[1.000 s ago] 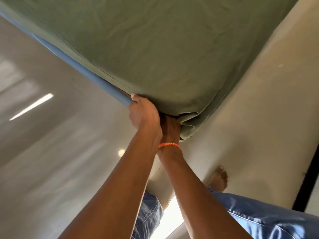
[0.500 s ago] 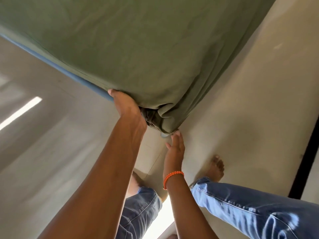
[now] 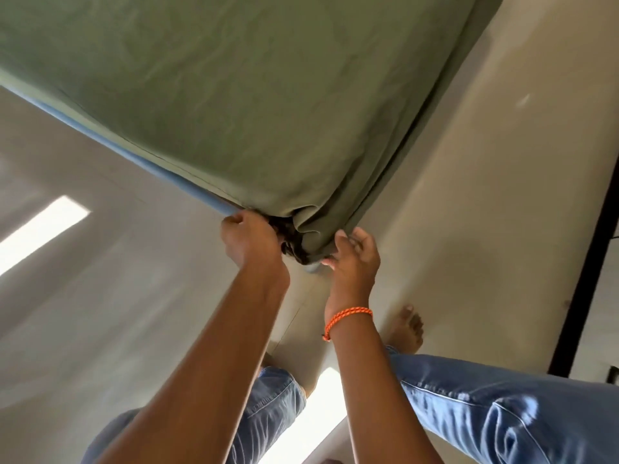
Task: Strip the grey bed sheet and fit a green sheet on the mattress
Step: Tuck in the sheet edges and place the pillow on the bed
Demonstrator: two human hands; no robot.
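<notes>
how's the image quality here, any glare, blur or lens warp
Head view: hard glare from bright patches on the floor at left and between the legs; wide-angle warp tilts the green sheet overhead; floor smeared with blur; left hand and right hand at the mattress corner fairly sharp.

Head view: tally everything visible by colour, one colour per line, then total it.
Green: 1, the green cotton sheet
Blue: 2, the blue mattress edge and the blue denim jeans
Orange: 1, the orange braided wristband
Bare hands: 2, left and right
Total: 6
</notes>
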